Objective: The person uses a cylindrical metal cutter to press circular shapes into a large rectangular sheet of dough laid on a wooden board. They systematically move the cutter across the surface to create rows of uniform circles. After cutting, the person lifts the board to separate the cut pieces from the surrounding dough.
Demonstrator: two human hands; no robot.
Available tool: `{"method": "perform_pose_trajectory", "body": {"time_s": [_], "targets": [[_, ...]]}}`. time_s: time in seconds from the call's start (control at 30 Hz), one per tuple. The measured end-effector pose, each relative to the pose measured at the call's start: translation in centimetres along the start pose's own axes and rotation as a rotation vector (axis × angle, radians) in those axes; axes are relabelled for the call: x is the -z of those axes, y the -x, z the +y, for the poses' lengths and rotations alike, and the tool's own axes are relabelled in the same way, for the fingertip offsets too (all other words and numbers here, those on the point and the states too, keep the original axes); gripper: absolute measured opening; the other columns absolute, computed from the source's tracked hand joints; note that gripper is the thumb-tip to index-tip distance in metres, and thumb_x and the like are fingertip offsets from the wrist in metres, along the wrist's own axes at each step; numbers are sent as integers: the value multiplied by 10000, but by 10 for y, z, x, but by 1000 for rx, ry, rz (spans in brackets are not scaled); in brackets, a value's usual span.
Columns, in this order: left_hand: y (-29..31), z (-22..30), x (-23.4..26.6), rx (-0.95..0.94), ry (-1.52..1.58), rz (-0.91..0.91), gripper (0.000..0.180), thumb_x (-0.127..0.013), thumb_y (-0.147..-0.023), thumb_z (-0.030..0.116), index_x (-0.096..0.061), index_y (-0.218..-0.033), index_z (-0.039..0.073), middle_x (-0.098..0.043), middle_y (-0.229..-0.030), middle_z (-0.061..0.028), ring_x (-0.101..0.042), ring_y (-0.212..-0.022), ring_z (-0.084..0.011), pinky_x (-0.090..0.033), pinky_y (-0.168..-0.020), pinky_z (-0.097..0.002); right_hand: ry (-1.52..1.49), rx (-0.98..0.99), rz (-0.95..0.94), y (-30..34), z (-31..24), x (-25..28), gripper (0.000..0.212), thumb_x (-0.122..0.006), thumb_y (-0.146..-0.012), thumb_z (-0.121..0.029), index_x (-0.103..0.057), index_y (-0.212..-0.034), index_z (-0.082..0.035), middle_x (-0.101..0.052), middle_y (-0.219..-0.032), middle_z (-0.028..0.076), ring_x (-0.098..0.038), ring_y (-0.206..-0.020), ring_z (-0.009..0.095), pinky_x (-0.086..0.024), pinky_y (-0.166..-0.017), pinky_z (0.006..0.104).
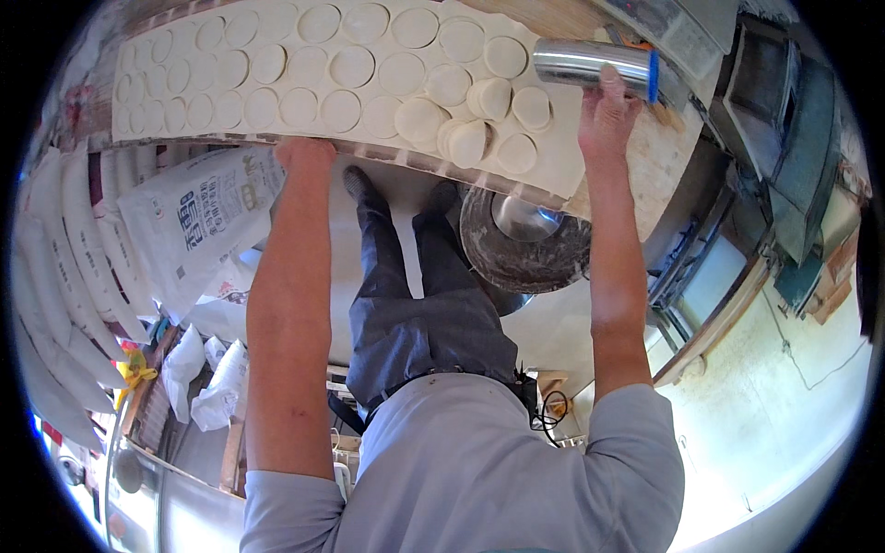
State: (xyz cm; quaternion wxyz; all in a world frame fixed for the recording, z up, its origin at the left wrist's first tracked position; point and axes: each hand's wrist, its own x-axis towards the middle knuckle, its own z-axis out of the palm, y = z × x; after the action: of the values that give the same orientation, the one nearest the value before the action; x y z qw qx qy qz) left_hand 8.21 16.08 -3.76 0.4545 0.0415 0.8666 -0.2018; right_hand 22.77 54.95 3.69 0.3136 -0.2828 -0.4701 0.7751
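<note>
A long sheet of pale dough [212, 69] lies over the table, cut all over with rounds. Several loose dough rounds [468, 143] are piled or overlapped near its right part. My right hand [608, 115] is closed on a shiny metal cylinder [576, 63] with a blue rim, which lies on its side across the sheet's right end. At the table's near edge, left of my legs, my left hand [306, 153] is curled like a fist. Its fingertips are hidden, so I cannot make out what they hold, if anything.
Below the table's near edge, to the right, stands a dark round tub [484, 235] with a metal bowl [525, 219] in it. Stacked white sacks [69, 240] and a large printed sack [207, 217] fill the left side. A wooden-framed opening [710, 323] is at right.
</note>
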Motion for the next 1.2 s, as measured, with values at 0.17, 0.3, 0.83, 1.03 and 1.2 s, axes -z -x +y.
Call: {"method": "perform_pose_trajectory", "body": {"time_s": [0.17,0.3,0.83,1.03,1.2], "targets": [[-21,-6,-27,6,-115,117,402,-577,-981,316,-674,-1371,320,-626,-1464,72,-602,-1326,-149,-561,-951,-356,539,45,-251,1,-7,6,614,-821,-861,-35,-511,-1389,-88,-609,-1329,44,-610,-1198,190,-522,-1053,380],[-16,0,-19,45,-55,128,379,-558,-1006,340,-679,-1366,336,-631,-1462,68,-611,-1329,-155,-565,-939,-354,-264,-364,-71,11,29,0,579,-739,-964,-312,-484,-1427,-76,-581,-1392,138,-559,-1288,329,-470,-1121,560],[-20,-2,-19,41,-102,76,361,-564,-1011,379,-694,-1344,337,-647,-1442,66,-638,-1298,-153,-558,-959,-354,694,119,-291,8,-12,4,419,-941,-747,-109,-703,-1086,-45,-735,-1016,8,-682,-903,117,-582,-863,318],[-23,-5,-25,36,-33,97,369,-551,-1016,376,-687,-1356,325,-649,-1439,63,-635,-1303,-170,-551,-979,-365,893,169,-371,9,-9,0,482,-890,-802,-34,-660,-1224,-14,-729,-1133,41,-712,-954,141,-617,-846,315],[-30,-3,-26,32,-18,100,369,-545,-1018,372,-688,-1354,318,-663,-1419,48,-638,-1300,-186,-549,-988,-384,889,134,-351,3,-6,7,602,-918,-760,-71,-633,-1288,-14,-693,-1255,73,-689,-1090,182,-603,-928,361]]}}
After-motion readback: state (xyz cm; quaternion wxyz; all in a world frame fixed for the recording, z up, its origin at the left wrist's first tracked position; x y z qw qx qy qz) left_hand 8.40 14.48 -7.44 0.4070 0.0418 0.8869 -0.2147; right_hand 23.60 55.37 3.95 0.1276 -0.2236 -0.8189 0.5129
